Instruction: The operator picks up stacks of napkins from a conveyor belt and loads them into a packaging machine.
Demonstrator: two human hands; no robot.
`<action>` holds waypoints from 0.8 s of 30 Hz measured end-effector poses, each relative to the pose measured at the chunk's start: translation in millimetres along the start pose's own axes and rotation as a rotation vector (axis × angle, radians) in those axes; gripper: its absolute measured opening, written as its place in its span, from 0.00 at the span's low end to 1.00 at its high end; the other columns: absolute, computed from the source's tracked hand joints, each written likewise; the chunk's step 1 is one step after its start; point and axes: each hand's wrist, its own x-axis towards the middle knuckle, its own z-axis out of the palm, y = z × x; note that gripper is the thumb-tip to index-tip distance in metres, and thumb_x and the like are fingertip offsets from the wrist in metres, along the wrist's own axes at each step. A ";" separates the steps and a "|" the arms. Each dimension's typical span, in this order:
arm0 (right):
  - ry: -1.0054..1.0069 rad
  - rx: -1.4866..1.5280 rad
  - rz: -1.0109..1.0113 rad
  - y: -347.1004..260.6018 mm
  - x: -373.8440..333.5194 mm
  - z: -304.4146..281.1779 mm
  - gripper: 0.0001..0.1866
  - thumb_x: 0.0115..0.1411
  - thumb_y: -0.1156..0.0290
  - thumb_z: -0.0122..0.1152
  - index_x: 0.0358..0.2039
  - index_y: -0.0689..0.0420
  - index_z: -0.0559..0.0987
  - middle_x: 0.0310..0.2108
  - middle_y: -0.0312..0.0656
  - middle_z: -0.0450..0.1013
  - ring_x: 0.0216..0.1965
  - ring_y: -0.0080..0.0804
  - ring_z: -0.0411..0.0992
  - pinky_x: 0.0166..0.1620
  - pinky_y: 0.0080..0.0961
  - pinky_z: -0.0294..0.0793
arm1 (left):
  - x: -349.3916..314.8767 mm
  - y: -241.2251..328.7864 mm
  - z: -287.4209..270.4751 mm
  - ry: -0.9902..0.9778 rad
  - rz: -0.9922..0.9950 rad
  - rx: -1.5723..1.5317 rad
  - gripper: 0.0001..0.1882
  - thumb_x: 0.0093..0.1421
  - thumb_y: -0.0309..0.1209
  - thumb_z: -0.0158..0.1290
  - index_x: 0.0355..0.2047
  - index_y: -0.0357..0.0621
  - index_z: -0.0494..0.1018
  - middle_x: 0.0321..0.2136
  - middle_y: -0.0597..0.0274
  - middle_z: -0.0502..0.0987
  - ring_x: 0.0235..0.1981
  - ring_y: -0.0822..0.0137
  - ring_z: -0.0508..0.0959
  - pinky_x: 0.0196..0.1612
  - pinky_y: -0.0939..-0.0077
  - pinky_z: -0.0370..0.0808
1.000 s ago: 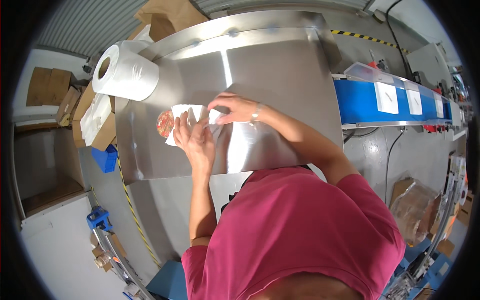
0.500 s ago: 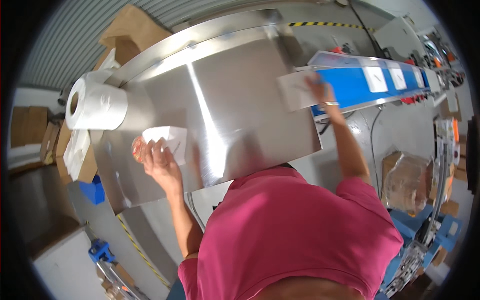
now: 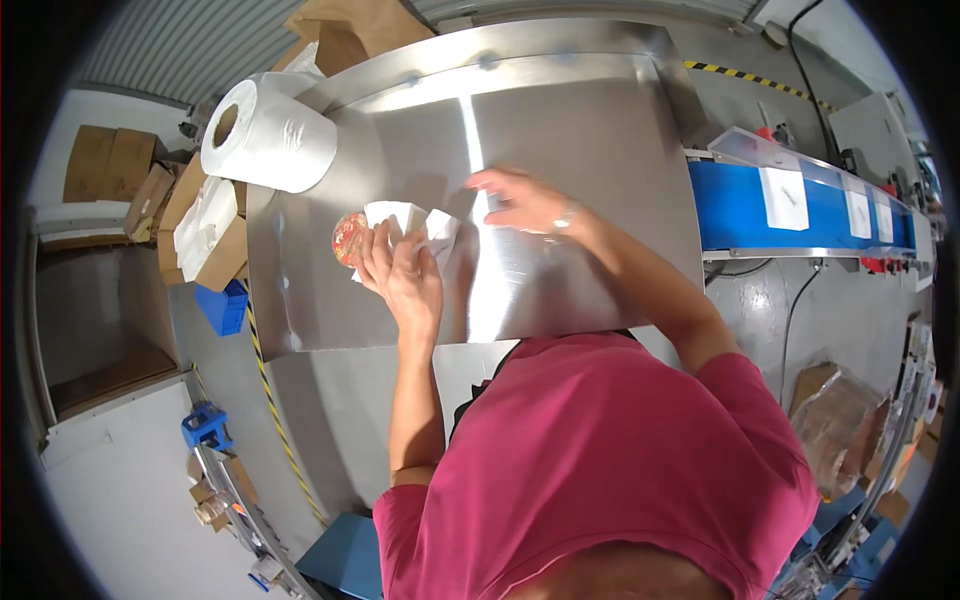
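Observation:
My left hand (image 3: 402, 280) is over the left part of the steel table, its fingers curled over a small white packet (image 3: 392, 212). At its fingertips shows a round red-and-beige patterned piece (image 3: 348, 240); whether it is held too is hidden. Another white piece (image 3: 441, 230) sticks out to the right of the fingers, apparently paper. My right hand (image 3: 525, 205) hovers above the middle of the table with fingers spread and holds nothing. The steel table (image 3: 600, 130) is shiny and has a raised back edge.
A big white roll (image 3: 300, 140) lies at the table's back left corner, near an open cardboard box (image 3: 225, 245). To the right runs a blue conveyor belt (image 3: 728, 205) carrying flat white packets (image 3: 785, 200) beside a clear side guard. A blue bin (image 3: 222, 308) hangs at the left.
My right hand has let go of a white packet at the conveyor's near end and swung left over the table. The packets have moved along the belt. My left hand keeps its grip.

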 end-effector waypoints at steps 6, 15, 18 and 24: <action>-0.155 -0.067 -0.181 12.4 34.2 27.8 0.25 0.51 0.59 0.64 0.48 0.53 0.73 0.48 0.44 0.68 0.50 0.40 0.67 0.53 0.33 0.66 | 7.9 -0.4 -3.5 0.043 -0.018 -0.056 0.27 0.48 0.33 0.63 0.49 0.46 0.70 0.56 0.51 0.62 0.61 0.50 0.57 0.62 0.47 0.47; 0.368 0.002 0.371 50.5 -105.2 -80.4 0.22 0.60 0.53 0.55 0.46 0.57 0.71 0.36 0.51 0.74 0.39 0.40 0.73 0.45 0.35 0.69 | 17.9 -6.7 -7.3 -0.074 -0.029 0.099 0.20 0.48 0.26 0.61 0.41 0.29 0.73 0.40 0.43 0.76 0.46 0.46 0.74 0.48 0.58 0.71; 0.620 -0.027 0.494 83.6 -168.9 -125.1 0.22 0.59 0.55 0.59 0.46 0.58 0.73 0.34 0.49 0.74 0.36 0.35 0.73 0.41 0.30 0.71 | 6.8 35.3 4.7 -0.141 -0.035 -0.016 0.17 0.49 0.25 0.60 0.39 0.28 0.74 0.38 0.44 0.76 0.41 0.47 0.75 0.46 0.61 0.72; 0.854 -0.496 0.693 111.8 -277.9 -247.7 0.23 0.57 0.54 0.61 0.45 0.58 0.75 0.39 0.48 0.76 0.39 0.39 0.75 0.42 0.30 0.73 | -24.8 136.2 39.9 -0.357 0.021 -0.298 0.18 0.51 0.28 0.60 0.41 0.33 0.74 0.36 0.48 0.76 0.39 0.49 0.76 0.44 0.63 0.73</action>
